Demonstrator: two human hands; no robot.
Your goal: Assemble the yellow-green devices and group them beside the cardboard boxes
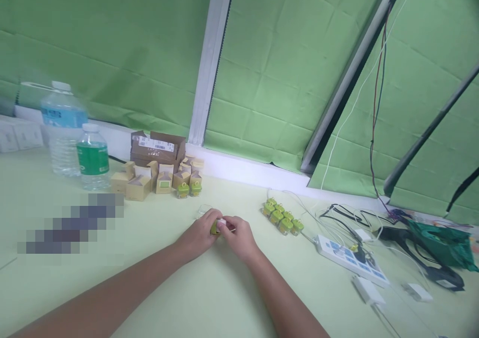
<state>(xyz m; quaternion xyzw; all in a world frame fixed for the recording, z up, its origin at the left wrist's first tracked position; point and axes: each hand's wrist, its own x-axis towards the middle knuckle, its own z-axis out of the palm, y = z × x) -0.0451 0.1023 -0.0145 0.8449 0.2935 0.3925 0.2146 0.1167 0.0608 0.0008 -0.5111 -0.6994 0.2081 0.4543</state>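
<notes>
Over the middle of the table, both hands meet around one small green case (214, 227). My left hand (198, 234) is closed round the case and covers much of it. My right hand (241, 237) is closed too, its thumb and fingers pinching at a small white piece (221, 222) against the case; what that piece is cannot be made out. Just behind my left fingers lies a clear plastic cover (204, 209). To the right stands a cluster of several similar green cases (279, 216) with loops on top. Two more green cases (183, 190) sit at the back left.
Opened small cartons (139, 187) stand before a brown cardboard box (157, 148). Left of them are a large water bottle (67, 148) and a smaller green-labelled bottle (93, 158). On the right lie a power strip (350, 260), tangled cables, a white adapter (368, 290) and a green bag (443, 243).
</notes>
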